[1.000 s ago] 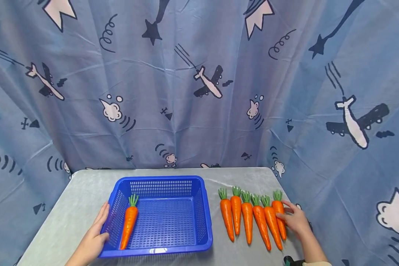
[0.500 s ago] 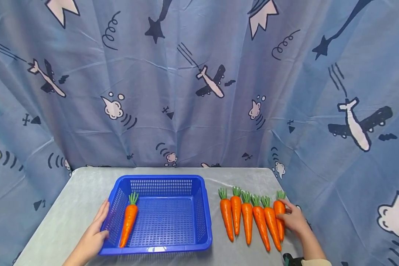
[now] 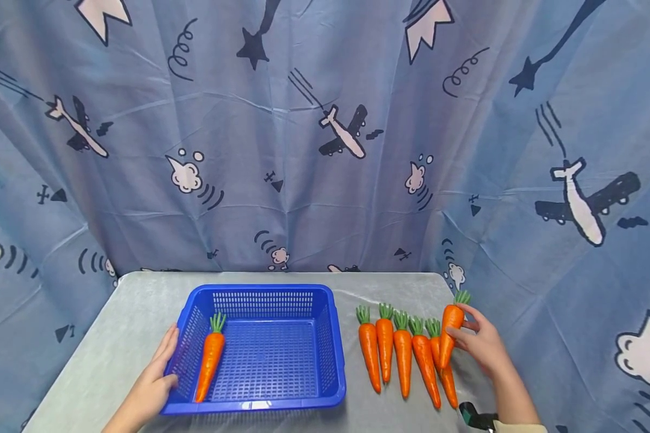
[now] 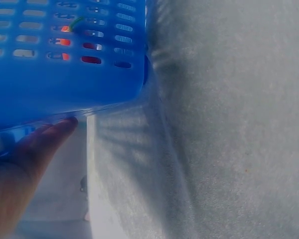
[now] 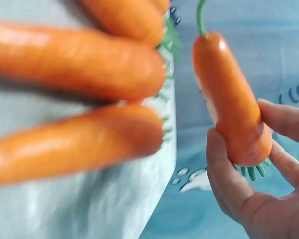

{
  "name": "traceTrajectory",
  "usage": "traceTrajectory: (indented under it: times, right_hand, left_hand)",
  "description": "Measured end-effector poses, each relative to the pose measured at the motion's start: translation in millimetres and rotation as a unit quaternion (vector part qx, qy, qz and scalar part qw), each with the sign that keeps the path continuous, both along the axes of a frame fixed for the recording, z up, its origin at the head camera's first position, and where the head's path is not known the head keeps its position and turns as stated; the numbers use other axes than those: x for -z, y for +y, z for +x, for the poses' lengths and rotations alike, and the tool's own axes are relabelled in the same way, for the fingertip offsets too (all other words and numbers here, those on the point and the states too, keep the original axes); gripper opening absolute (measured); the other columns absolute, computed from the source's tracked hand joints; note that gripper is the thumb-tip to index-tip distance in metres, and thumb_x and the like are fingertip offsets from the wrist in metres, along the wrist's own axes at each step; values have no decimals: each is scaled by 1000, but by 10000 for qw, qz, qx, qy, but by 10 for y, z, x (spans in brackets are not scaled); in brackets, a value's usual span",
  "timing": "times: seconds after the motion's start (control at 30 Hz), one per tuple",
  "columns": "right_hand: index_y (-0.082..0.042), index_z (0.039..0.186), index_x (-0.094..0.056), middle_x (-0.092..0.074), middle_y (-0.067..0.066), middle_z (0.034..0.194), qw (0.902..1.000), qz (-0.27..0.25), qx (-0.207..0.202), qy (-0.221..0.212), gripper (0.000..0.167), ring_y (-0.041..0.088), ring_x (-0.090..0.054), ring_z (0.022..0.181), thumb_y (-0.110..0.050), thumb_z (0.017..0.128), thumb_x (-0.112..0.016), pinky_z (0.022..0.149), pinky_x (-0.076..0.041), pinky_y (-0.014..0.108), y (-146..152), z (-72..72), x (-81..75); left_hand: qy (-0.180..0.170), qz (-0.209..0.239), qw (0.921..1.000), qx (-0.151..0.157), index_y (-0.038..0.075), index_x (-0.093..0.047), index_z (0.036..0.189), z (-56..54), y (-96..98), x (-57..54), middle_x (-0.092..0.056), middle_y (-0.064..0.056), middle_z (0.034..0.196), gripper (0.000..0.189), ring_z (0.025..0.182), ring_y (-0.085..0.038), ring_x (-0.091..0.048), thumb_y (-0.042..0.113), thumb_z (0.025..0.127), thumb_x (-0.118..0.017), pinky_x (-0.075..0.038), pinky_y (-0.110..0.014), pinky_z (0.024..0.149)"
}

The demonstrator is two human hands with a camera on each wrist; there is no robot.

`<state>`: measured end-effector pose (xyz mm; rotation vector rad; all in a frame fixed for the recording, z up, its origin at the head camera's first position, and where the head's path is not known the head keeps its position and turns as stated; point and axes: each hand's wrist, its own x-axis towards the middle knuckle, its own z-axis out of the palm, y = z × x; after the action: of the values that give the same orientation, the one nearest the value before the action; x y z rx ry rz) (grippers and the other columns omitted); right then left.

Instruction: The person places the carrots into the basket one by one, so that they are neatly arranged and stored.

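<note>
Carrot (image 3: 449, 331) pinched by the right hand (image 3: 483, 346), near its leafy end
Tip's pointed nearside; blue basket (image 3: 292, 405) is parked well left, touched by the left hand (image 3: 150, 382).

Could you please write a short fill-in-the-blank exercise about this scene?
1. Exactly ____ carrot lies inside the basket.
2. The held carrot is in the person's ____ hand.
3. Outside the basket, exactly ____ loose carrots lie on the table.
4. The basket's colour is ____.

Missing words: one; right; five; blue.
</note>
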<state>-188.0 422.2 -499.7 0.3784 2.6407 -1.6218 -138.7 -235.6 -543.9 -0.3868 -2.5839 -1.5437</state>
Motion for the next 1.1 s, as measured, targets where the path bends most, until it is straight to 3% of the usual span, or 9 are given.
traceTrajectory:
  times: [0.2,0.3,0.43,0.57,0.67,0.9,1.0,1.1]
  right_hand:
    - [-9,158,-24,-41,35,145,9984,-443,-282,194,79,12,-68,98,-20,95,-69,87,-59,40,-251,-30,-159]
    - [-14,160,-24,-41,33,147,9983,-426,-364,154,80,14,-66,104,-23,95,-69,91,-58,42,-371,-65,-211]
    - [-19,160,-28,-41,30,149,9975,-506,-485,122,77,26,-62,115,-24,95,-69,94,-56,44,-530,-120,-247]
    - [-18,159,-31,-42,28,149,9954,-678,-647,221,75,27,-61,117,-24,95,-69,95,-56,43,-687,-135,-267]
    - [-19,158,-32,-43,27,149,9945,-722,-696,304,74,26,-62,115,-26,95,-69,96,-55,46,-794,-142,-291]
    - [-20,156,-36,-47,27,144,9915,-781,-884,542,71,26,-67,108,-26,94,-70,89,-58,43,-1011,-197,-373]
    - [-18,156,-36,-48,27,144,9896,-823,-1013,601,71,27,-67,108,-23,94,-70,89,-59,43,-1095,-216,-395]
    - [-17,156,-36,-47,28,145,9882,-899,-1088,591,71,29,-66,110,-22,94,-70,89,-58,44,-1175,-235,-412]
  left_hand:
    - [-65,48,10000,29,-11,-14,156,2,8,1,-5,-29,166,87,141,18,5,-17,76,-47,-1,6,101]
    - [-156,27,9999,2,-10,-13,157,4,6,-2,-4,-28,167,88,144,13,6,-17,76,-47,-1,6,100]
    - [-403,40,9992,-21,-9,-11,157,16,1,-25,-2,-28,167,88,152,-4,9,-16,77,-47,0,7,98]
    - [-591,87,9982,-12,-9,-10,157,23,-4,-46,0,-28,167,88,155,-23,11,-16,78,-46,1,7,97]
    - [-560,50,9984,-11,-9,-11,157,16,-8,-42,-1,-28,167,88,155,-19,10,-16,78,-47,1,7,97]
    - [-207,-56,9998,-17,-10,-13,157,-5,-11,-15,-6,-29,166,87,146,11,7,-16,77,-48,0,6,100]
    - [-142,-56,9999,-6,-10,-14,156,-5,-9,-12,-6,-30,166,87,143,16,6,-16,76,-48,0,6,100]
    - [-181,-64,9998,-9,-10,-14,156,-2,-10,-14,-6,-30,166,87,145,12,7,-17,76,-47,0,6,100]
